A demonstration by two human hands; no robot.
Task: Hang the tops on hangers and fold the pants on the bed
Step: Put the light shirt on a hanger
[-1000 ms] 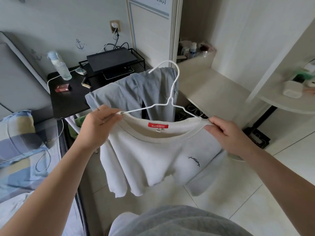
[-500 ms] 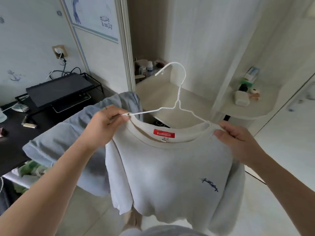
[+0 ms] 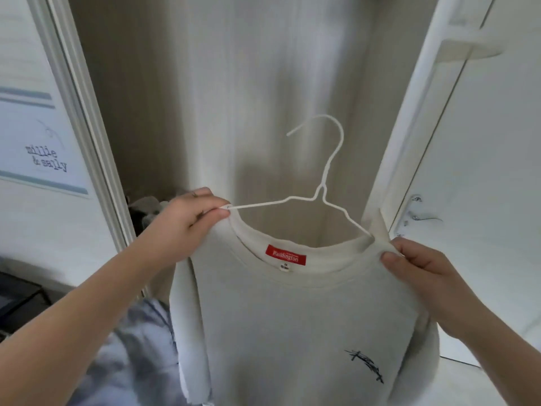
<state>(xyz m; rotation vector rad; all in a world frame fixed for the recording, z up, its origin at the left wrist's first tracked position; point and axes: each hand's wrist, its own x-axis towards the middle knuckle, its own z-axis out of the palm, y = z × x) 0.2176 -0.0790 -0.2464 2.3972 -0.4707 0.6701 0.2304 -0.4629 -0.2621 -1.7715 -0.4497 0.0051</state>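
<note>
Now the white sweatshirt (image 3: 292, 332) is held up on a white wire hanger (image 3: 323, 189) — one shoulder pinched by the left hand (image 3: 187, 224); the other pinched by the right hand (image 3: 415, 268).

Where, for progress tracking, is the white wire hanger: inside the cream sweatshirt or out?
Inside: both arms of the white wire hanger enter the cream sweatshirt.

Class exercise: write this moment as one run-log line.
step: sweatshirt on hanger, not yet hung | left hand: grips shoulder at hanger end | right hand: pinches other shoulder
</note>
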